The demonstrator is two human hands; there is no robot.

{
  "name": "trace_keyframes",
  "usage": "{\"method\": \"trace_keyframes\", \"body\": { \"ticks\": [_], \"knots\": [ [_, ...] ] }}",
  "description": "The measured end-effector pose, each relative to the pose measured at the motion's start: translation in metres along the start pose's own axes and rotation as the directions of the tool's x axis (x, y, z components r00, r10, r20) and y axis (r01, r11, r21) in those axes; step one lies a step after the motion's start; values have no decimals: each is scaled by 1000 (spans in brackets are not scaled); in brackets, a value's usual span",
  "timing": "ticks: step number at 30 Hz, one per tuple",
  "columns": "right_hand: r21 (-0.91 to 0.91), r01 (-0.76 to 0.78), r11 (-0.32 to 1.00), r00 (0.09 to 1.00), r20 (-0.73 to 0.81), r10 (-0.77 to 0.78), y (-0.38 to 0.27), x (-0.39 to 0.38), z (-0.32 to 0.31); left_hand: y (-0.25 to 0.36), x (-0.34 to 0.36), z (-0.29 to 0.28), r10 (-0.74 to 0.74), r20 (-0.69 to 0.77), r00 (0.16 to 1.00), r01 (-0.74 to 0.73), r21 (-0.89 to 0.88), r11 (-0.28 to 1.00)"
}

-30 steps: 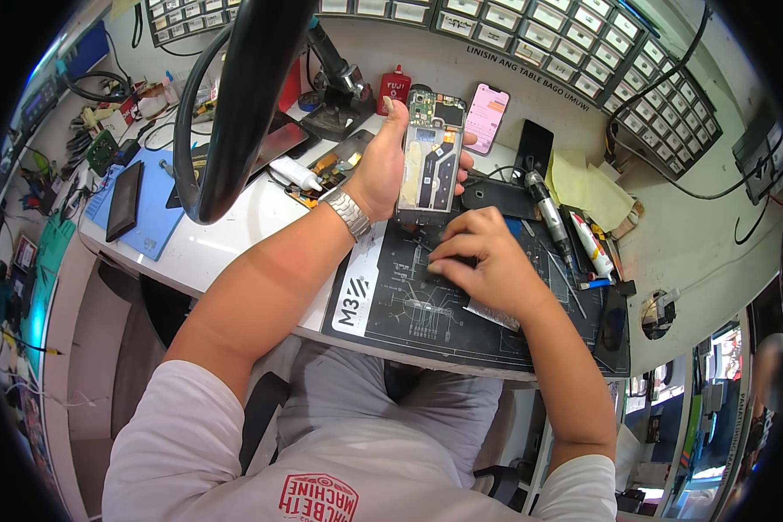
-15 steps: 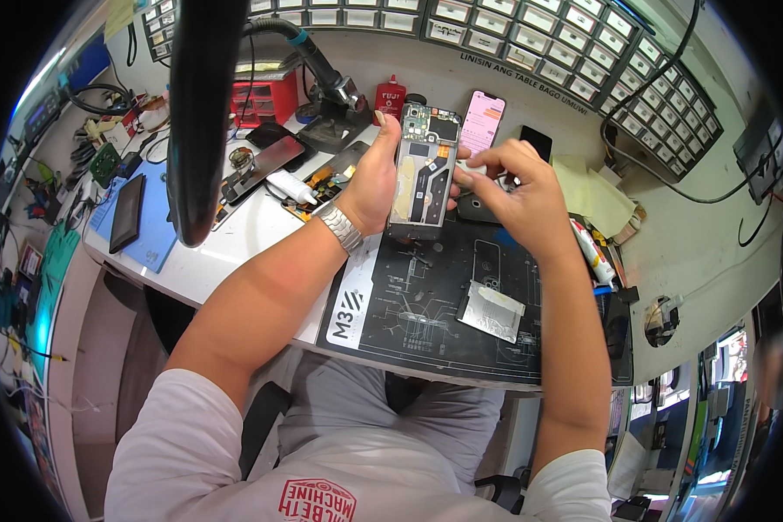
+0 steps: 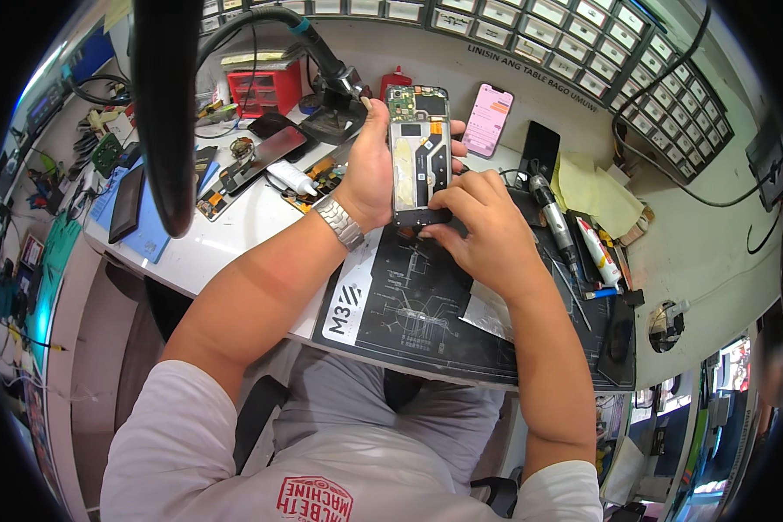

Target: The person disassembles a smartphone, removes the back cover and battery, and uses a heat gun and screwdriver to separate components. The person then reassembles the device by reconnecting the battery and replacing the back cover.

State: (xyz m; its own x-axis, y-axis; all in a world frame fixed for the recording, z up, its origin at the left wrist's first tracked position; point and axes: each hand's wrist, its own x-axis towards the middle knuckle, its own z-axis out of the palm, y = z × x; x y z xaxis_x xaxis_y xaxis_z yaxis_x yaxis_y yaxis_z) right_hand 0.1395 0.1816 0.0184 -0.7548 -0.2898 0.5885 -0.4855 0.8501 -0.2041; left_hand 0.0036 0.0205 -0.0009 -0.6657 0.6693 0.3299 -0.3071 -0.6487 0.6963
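Observation:
My left hand [image 3: 367, 178] is wrapped round an opened smartphone [image 3: 421, 157], its thumb along the left edge and fingertips behind the right edge. The phone stands nearly upright above the bench, its inside facing me: a green circuit board at the top, a bare battery bay below and a black strip at the bottom. With thumb and fingers closed, my right hand [image 3: 485, 228] grips the phone's lower right corner. Below it on the black work mat [image 3: 391, 322] lies a flat silver battery [image 3: 485, 311], partly hidden by my right forearm.
A lit phone [image 3: 487, 120] leans at the back beside a dark phone [image 3: 541, 148]. Right of the mat are a pen-shaped tool [image 3: 550, 213], a white tube [image 3: 598, 254] and yellow paper [image 3: 592, 191]. Leftward lie phone parts and a red drawer box [image 3: 265, 90]. A black arm hangs close by.
My right hand has moved down from beside the phone's upper right edge to its lower corner. The pen-shaped tool now shows at the right. The view has shifted slightly.

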Motion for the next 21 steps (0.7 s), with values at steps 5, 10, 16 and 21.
{"method": "trace_keyframes", "body": {
  "ticks": [5,10,16,21],
  "knots": [
    [18,7,1000,1000,-3,-7,16,-1,-5,-4,-1,4,-9,-71,997,11,24,1000],
    [-110,-349,931,936,16,353,47,-5,-37,-5,0,-7,-38,-90,995,45,79,996],
    [-546,-715,436,462,98,881,96,-24,-68,-6,1,-3,-46,-42,998,49,53,997],
    [-516,-628,583,705,-61,706,119,-44,-56,-6,0,-1,-82,14,997,81,67,994]
  ]
}}
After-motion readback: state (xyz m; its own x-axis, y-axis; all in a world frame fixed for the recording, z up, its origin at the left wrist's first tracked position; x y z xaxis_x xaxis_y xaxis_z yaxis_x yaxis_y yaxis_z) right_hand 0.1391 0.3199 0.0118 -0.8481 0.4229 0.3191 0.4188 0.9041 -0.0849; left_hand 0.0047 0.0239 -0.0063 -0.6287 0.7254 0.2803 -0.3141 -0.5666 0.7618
